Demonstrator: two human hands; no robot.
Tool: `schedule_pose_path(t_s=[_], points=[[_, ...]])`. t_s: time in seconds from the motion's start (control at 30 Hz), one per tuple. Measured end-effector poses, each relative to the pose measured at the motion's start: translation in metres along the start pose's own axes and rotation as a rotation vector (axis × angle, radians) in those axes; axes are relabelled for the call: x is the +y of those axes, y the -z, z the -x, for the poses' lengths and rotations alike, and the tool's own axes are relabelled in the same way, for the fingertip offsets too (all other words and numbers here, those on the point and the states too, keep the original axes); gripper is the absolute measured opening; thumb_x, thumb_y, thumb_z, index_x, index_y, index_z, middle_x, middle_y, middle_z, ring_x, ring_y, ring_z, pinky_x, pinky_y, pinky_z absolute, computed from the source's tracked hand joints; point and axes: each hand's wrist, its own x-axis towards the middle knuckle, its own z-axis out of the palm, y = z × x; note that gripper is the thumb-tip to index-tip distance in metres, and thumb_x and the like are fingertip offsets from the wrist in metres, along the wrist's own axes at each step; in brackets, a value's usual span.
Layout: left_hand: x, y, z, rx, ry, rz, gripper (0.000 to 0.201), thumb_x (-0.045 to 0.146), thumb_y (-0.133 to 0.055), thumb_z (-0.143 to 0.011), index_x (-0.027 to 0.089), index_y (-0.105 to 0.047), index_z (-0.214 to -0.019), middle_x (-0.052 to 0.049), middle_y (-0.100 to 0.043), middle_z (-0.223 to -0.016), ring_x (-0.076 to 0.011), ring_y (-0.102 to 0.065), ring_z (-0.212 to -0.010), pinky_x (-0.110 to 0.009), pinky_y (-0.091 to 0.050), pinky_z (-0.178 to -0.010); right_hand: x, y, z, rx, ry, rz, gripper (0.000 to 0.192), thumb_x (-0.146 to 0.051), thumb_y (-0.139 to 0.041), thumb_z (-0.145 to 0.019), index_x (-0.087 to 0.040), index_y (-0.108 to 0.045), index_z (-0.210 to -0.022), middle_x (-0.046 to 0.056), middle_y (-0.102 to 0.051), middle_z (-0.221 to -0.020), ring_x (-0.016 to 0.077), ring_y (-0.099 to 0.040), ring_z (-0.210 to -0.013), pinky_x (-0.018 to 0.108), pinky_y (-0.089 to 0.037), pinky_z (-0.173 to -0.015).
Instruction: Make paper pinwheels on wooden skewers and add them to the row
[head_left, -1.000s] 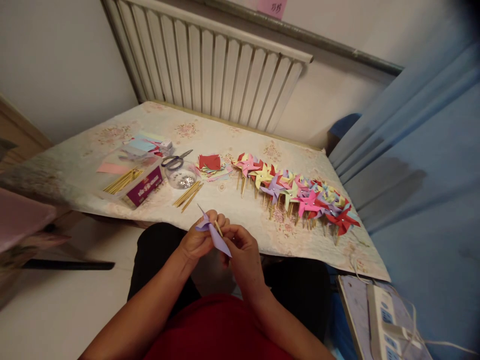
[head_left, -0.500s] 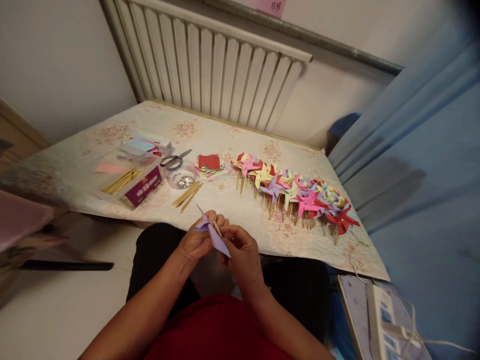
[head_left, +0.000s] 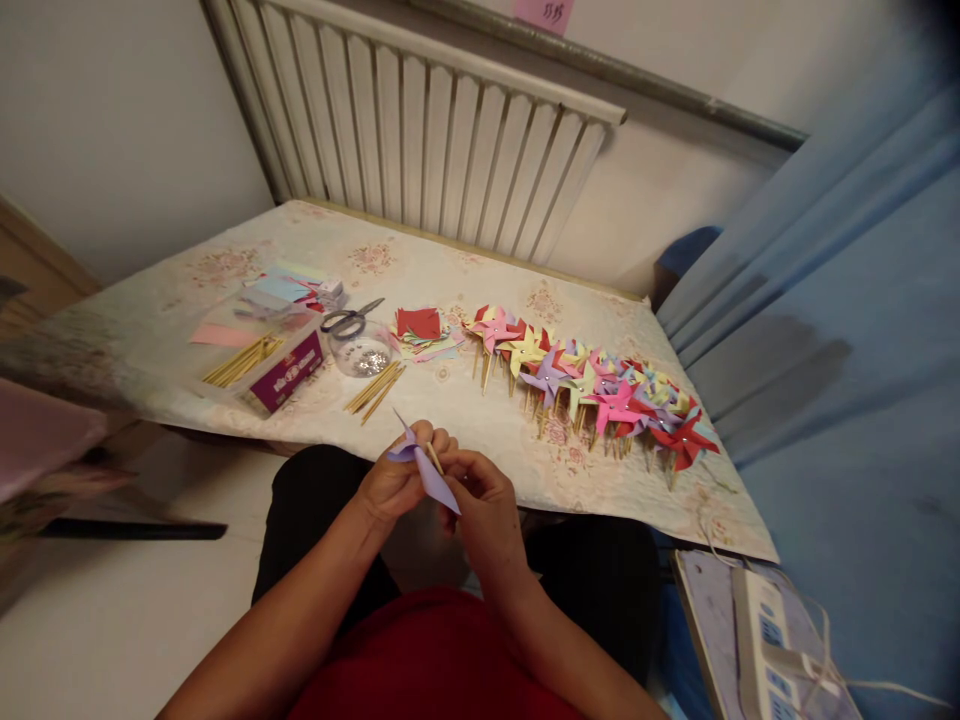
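Note:
A purple paper pinwheel (head_left: 433,480) is between my hands, just off the table's front edge and above my lap. My left hand (head_left: 395,484) is closed around it, fingers curled. A short length of wooden stick (head_left: 434,459) shows beside the purple paper. My right hand (head_left: 484,490) has its thumb and fingers pinched at the right side of the pinwheel, near the stick; the exact grip point is hidden. Behind my hands, several loose wooden sticks (head_left: 376,390) lie on the tablecloth near a clear bowl (head_left: 351,362) of small shiny metal pieces.
Many colourful pinwheels (head_left: 615,400) stand grouped at the right. Scissors (head_left: 351,318) rest by the bowl, beside stacked paper squares (head_left: 418,325). A plastic box (head_left: 289,372) holding sticks is at the left. A power strip (head_left: 766,640) with cables lies at the lower right.

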Motion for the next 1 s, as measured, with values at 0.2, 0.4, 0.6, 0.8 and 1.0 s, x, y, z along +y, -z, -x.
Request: schedule_pose_path(t_s=[0.2, 0.4, 0.6, 0.8, 1.0], points=[[-0.0002, 0.0004, 0.0002, 0.001, 0.005, 0.008, 0.036, 0.035, -0.081, -0.067, 0.016, -0.052, -0.058, 0.003, -0.041, -0.061, -0.0116, -0.044, -0.061, -0.025, -0.038, -0.058, 0.0009, -0.0002, 0.0002, -0.007, 0.005, -0.022, 0.014, -0.026, -0.063, -0.075, -0.019, -0.068, -0.087, -0.009, -0.051, -0.052, 0.0057, -0.043, -0.037, 0.016, -0.034, -0.034], [-0.0005, 0.0031, 0.0007, -0.025, -0.003, -0.011, 0.030, 0.027, -0.082, -0.066, 0.017, -0.055, -0.061, 0.003, -0.045, -0.063, -0.0116, -0.045, -0.062, -0.025, -0.038, -0.058, 0.0039, -0.0005, -0.0015, -0.003, 0.015, -0.039, 0.014, -0.024, -0.065, -0.074, -0.019, -0.068, -0.086, -0.010, -0.047, -0.050, 0.0058, -0.042, -0.036, 0.016, -0.034, -0.034], [-0.0013, 0.0041, 0.0004, -0.031, -0.005, -0.003, 0.030, 0.025, -0.082, -0.066, 0.017, -0.054, -0.059, 0.003, -0.044, -0.062, -0.0117, -0.046, -0.062, -0.025, -0.038, -0.059, 0.0052, -0.0007, -0.0018, 0.026, 0.014, -0.054, 0.017, -0.025, -0.065, -0.074, -0.020, -0.069, -0.089, -0.008, -0.052, -0.055, 0.0057, -0.043, -0.037, 0.016, -0.035, -0.033], [-0.0017, 0.0048, 0.0000, -0.040, -0.012, -0.002, 0.028, 0.029, -0.081, -0.068, 0.018, -0.056, -0.061, 0.003, -0.044, -0.062, -0.0118, -0.046, -0.062, -0.026, -0.039, -0.060, 0.0056, -0.0003, -0.0018, 0.009, 0.017, -0.034, 0.017, -0.025, -0.064, -0.075, -0.019, -0.070, -0.090, -0.008, -0.051, -0.052, 0.0057, -0.043, -0.037, 0.016, -0.035, -0.034], [-0.0016, 0.0046, -0.0002, -0.036, -0.011, -0.005, 0.027, 0.025, -0.080, -0.068, 0.018, -0.056, -0.061, 0.003, -0.045, -0.062, -0.0117, -0.047, -0.061, -0.025, -0.038, -0.059, 0.0062, -0.0003, -0.0024, 0.007, 0.033, -0.026, 0.016, -0.026, -0.065, -0.075, -0.020, -0.070, -0.089, -0.008, -0.050, -0.050, 0.0058, -0.042, -0.036, 0.016, -0.035, -0.034]])
